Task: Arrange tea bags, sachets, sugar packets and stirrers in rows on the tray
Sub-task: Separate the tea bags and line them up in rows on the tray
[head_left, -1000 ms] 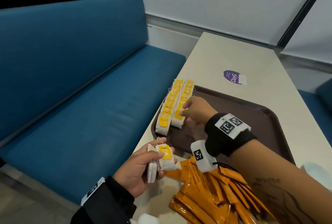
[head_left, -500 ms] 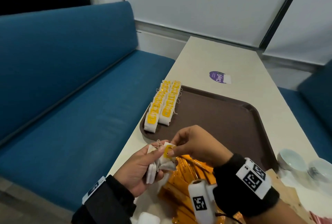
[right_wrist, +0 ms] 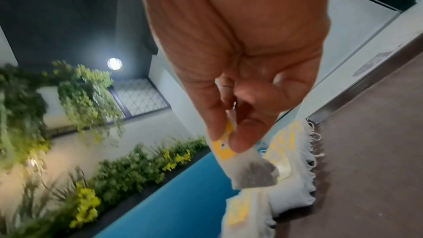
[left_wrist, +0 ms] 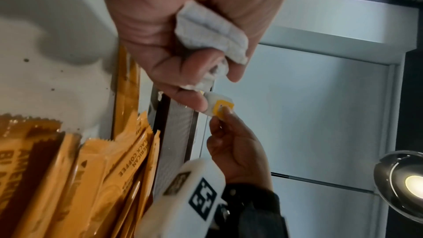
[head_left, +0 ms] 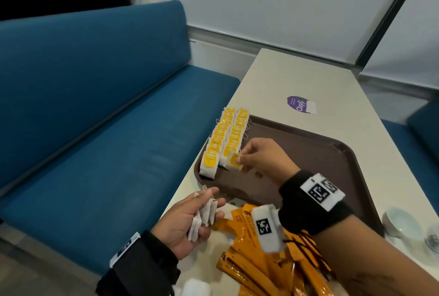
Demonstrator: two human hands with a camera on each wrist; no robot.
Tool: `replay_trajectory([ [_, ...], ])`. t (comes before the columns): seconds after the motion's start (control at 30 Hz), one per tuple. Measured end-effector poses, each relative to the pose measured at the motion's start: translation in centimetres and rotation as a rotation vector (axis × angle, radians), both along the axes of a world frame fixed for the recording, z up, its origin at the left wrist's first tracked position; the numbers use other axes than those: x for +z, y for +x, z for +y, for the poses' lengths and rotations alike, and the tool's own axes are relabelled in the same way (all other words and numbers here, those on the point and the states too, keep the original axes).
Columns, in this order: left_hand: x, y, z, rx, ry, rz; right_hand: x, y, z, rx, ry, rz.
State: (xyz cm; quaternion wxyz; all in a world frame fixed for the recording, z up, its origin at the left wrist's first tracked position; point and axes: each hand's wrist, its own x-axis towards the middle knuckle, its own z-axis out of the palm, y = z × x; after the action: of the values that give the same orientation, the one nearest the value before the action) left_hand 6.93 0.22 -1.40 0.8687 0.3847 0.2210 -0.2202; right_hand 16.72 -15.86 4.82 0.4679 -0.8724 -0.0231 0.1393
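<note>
Two rows of yellow-tagged tea bags (head_left: 226, 134) lie along the left side of the brown tray (head_left: 320, 153). My right hand (head_left: 240, 159) pinches one tea bag (head_left: 234, 161) by its yellow tag, just above the near end of the right row; the right wrist view shows that tea bag (right_wrist: 242, 166) hanging from my thumb and finger over the rows (right_wrist: 290, 166). My left hand (head_left: 206, 212) grips a small bunch of white tea bags (head_left: 205, 216) in front of the tray; the left wrist view shows the bunch (left_wrist: 210, 33) inside the curled fingers.
A heap of orange coffee sachets (head_left: 261, 255) lies on the cream table (head_left: 297, 75) near me. Small white bowls (head_left: 401, 222) stand at the right. A purple sticker (head_left: 300, 104) sits beyond the tray. A blue bench (head_left: 95, 117) runs along the table's left edge.
My right hand came back from the row to my left hand, took one tea bag from the bunch, and has carried it forward to the near end of the right row.
</note>
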Motion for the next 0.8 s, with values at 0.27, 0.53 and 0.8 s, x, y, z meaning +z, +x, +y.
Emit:
replay_trajectory([
  [0.27,0.3,1.0,0.8,-0.002,0.011,0.018,-3.3,5.6,2.4,0.085,-0.35,0.142],
  [0.53,-0.8,1.5,1.0,-0.004,-0.014,0.035,-4.5,7.5,2.9,-0.059,-0.196,0.214],
  [0.8,-0.2,1.4,0.3,0.001,-0.072,-0.001,-0.9,4.7,2.1,0.094,-0.292,0.006],
])
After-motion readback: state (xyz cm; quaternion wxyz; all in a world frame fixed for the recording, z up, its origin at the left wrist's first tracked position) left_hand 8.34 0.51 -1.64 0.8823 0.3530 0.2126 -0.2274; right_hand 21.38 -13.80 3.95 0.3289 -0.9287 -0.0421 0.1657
